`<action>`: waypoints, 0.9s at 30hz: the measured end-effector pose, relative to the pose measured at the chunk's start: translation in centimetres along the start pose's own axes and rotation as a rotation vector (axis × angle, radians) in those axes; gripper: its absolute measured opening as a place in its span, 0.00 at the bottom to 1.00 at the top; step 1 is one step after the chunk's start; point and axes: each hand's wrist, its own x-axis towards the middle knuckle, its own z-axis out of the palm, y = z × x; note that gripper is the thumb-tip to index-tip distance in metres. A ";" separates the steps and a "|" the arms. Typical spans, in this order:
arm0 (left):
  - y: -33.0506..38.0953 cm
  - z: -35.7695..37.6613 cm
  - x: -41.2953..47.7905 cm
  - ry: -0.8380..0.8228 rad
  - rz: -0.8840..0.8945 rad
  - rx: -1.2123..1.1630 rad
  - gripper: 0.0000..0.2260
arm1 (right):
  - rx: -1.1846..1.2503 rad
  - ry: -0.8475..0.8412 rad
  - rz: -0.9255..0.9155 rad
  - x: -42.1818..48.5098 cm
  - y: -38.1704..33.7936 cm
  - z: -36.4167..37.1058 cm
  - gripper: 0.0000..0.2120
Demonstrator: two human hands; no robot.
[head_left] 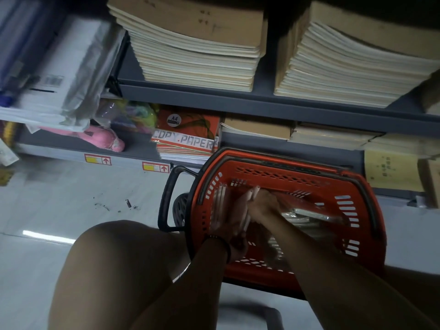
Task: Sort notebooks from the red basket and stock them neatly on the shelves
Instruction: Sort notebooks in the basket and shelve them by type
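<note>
The red basket (364, 198) stands on the floor below the grey shelves (262, 101). Both of my hands reach down inside it. My left hand (232, 220) and my right hand (263, 204) press together around a thin stack of notebooks (251, 195) held on edge, blurred by motion. More wrapped notebooks (309, 216) lie on the basket's bottom to the right of my hands. Tall piles of cream notebooks (197, 51) fill the upper shelf, and flatter piles (259, 129) lie on the lower one.
An orange copy paper pack (188, 136) stands left of the lower piles, beside a pink soft item (107, 139). White plastic-wrapped packs (59, 75) sit on the left unit. The basket's black handle (170, 198) juts left. My bare knee (119, 258) is in front.
</note>
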 end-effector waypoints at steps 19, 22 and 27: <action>-5.6 2.6 -19.8 -0.406 0.552 -0.077 0.12 | 1.184 0.194 -0.153 -22.2 9.0 -16.4 0.10; -6.5 1.9 -22.3 -0.466 0.649 -0.030 0.18 | 1.141 0.310 -0.310 -24.9 10.1 -17.5 0.13; -7.7 2.5 -26.2 -0.534 0.691 0.059 0.16 | 0.853 0.600 -0.575 -29.5 10.1 -19.0 0.16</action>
